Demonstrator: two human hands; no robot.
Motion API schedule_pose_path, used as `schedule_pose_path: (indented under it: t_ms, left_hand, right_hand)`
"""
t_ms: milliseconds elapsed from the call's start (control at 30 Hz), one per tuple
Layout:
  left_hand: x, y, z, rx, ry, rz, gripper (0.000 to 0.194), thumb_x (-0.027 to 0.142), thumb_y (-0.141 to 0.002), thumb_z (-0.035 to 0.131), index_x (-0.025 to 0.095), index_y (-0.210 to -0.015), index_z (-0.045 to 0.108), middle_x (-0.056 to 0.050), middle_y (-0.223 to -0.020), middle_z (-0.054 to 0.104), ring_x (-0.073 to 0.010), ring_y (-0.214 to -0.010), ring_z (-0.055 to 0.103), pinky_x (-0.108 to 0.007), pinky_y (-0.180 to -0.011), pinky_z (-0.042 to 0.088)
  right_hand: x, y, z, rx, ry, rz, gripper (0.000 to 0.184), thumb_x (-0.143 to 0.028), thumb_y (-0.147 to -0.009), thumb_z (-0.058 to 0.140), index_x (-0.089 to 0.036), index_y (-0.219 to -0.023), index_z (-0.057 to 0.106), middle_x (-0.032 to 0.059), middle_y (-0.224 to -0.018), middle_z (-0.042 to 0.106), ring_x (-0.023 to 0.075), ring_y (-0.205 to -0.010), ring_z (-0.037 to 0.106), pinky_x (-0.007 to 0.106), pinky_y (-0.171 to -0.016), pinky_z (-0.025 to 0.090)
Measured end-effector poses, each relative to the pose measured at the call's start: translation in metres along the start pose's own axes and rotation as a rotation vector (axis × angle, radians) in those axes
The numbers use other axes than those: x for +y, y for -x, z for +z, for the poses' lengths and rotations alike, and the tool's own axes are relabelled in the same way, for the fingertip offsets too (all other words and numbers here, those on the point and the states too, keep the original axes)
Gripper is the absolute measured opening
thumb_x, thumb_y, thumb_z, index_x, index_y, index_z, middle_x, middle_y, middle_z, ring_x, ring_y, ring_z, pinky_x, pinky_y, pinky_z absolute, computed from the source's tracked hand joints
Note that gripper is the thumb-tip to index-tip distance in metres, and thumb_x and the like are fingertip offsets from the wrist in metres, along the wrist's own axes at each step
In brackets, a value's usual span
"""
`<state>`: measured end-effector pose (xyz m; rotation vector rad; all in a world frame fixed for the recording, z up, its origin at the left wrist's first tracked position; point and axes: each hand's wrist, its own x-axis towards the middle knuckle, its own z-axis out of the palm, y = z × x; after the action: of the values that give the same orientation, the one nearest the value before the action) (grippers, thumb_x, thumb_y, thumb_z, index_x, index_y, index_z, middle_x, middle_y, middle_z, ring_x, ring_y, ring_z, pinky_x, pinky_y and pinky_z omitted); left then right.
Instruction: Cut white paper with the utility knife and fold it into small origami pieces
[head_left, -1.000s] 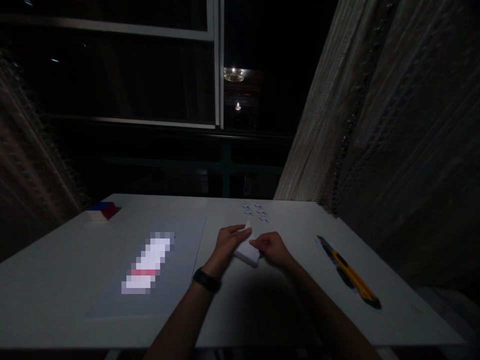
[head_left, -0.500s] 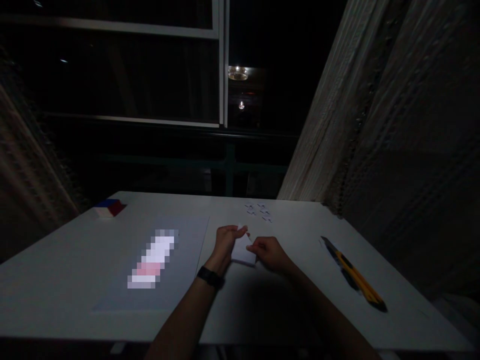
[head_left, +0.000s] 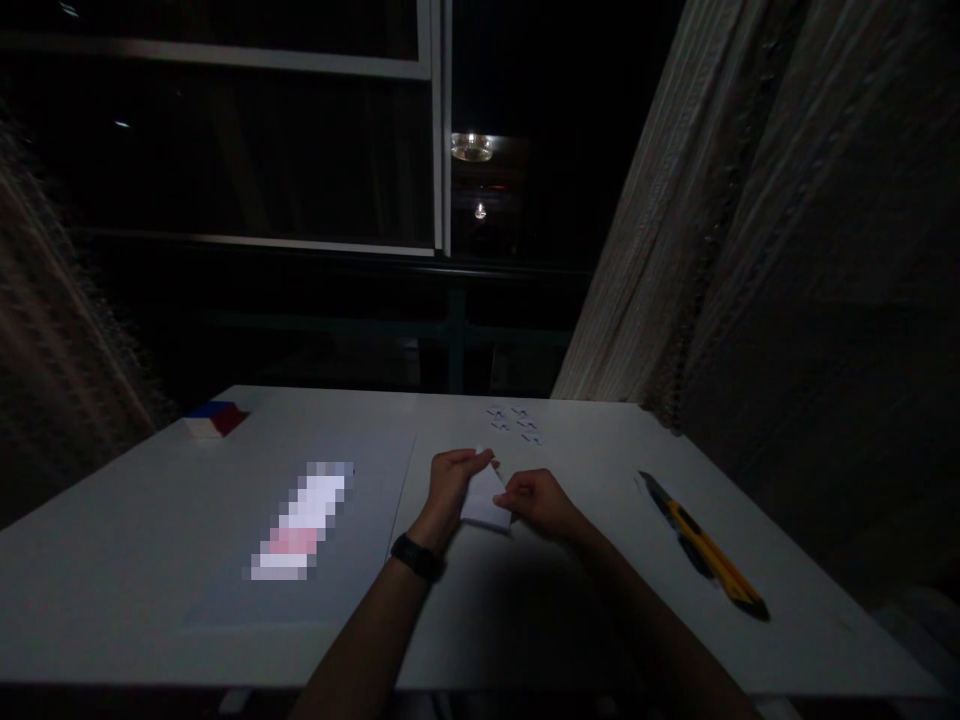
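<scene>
A small piece of folded white paper (head_left: 485,505) is held between my two hands, just above the middle of the white table. My left hand (head_left: 452,485), with a dark band on its wrist, grips the paper's left side, the thumb lying across its pointed top. My right hand (head_left: 538,500) pinches the paper's right edge between thumb and curled fingers. The far side of the paper and some of the left fingers are hidden.
A yellow and black utility knife (head_left: 709,550) lies to the right. Several small marked paper pieces (head_left: 514,425) lie behind my hands. On the left are a large sheet (head_left: 360,590) bearing a bright blurred-out object and a blue, red and white block (head_left: 216,419). Curtains (head_left: 637,250) flank the table (head_left: 112,580).
The folded paper has turned slightly, so its broad face shows more towards me. Both hands keep their grip, the right pinch staying at the edge. The camera view has shifted a little.
</scene>
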<state>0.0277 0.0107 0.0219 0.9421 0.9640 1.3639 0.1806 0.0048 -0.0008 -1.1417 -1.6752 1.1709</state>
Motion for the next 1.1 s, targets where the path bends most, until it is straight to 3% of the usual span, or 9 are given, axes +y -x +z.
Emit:
schedule_pose_path:
  t_ms: [167, 367, 500, 667, 867, 1100]
  left_hand:
    - [-0.004, -0.005, -0.003, 0.014, -0.011, 0.065, 0.026, 0.034, -0.056, 0.076, 0.01, -0.062, 0.07, -0.007, -0.059, 0.066, -0.0142, -0.05, 0.057, -0.024, -0.049, 0.039]
    - [-0.005, -0.007, -0.005, 0.025, -0.015, 0.07, 0.027, 0.036, -0.057, 0.076, 0.01, -0.062, 0.07, -0.005, -0.056, 0.064, -0.0131, -0.048, 0.054, -0.023, -0.048, 0.037]
    - [-0.008, -0.007, -0.005, -0.04, -0.076, 0.132, 0.028, 0.037, -0.06, 0.075, 0.01, -0.066, 0.072, -0.006, -0.059, 0.065, -0.0132, -0.054, 0.055, -0.023, -0.052, 0.039]
    - [-0.01, -0.002, 0.0, -0.106, -0.104, 0.116, 0.028, 0.038, -0.059, 0.075, 0.011, -0.065, 0.072, -0.005, -0.059, 0.065, -0.0141, -0.056, 0.056, -0.023, -0.055, 0.04]
    - [-0.002, 0.001, 0.001, -0.021, 0.012, -0.027, 0.031, 0.037, -0.052, 0.079, 0.008, -0.061, 0.07, -0.009, -0.059, 0.066, -0.0148, -0.048, 0.056, -0.025, -0.047, 0.041]
    - [0.007, -0.004, -0.006, 0.081, 0.046, -0.041, 0.028, 0.032, -0.051, 0.08, 0.008, -0.06, 0.068, -0.007, -0.056, 0.065, -0.0111, -0.042, 0.052, -0.022, -0.043, 0.037]
  right_hand:
    - [0.0, -0.002, 0.001, 0.085, -0.014, -0.018, 0.036, -0.048, -0.057, 0.071, -0.016, -0.053, 0.055, -0.0014, -0.045, 0.056, 0.0102, -0.044, 0.049, 0.022, -0.044, 0.036]
    - [0.0, -0.002, 0.0, 0.072, -0.031, -0.022, 0.036, -0.05, -0.059, 0.069, -0.015, -0.057, 0.058, -0.0002, -0.049, 0.058, 0.0122, -0.047, 0.053, 0.024, -0.048, 0.04]
    - [-0.002, -0.003, 0.0, 0.108, -0.097, -0.06, 0.038, -0.051, -0.059, 0.069, -0.014, -0.069, 0.064, 0.0027, -0.064, 0.064, 0.0155, -0.06, 0.058, 0.027, -0.058, 0.044]
    - [-0.003, -0.004, 0.003, 0.171, -0.124, -0.09, 0.036, -0.051, -0.058, 0.069, -0.015, -0.06, 0.066, 0.0015, -0.058, 0.063, 0.016, -0.061, 0.056, 0.03, -0.065, 0.044]
    - [-0.001, 0.0, 0.001, 0.104, -0.183, -0.047, 0.031, -0.045, -0.055, 0.072, -0.014, -0.062, 0.07, 0.0013, -0.057, 0.064, 0.014, -0.056, 0.053, 0.028, -0.058, 0.041]
    - [-0.001, 0.0, -0.002, 0.002, -0.267, 0.04, 0.032, -0.043, -0.052, 0.074, -0.013, -0.061, 0.069, 0.0026, -0.05, 0.062, 0.0131, -0.047, 0.054, 0.026, -0.052, 0.043]
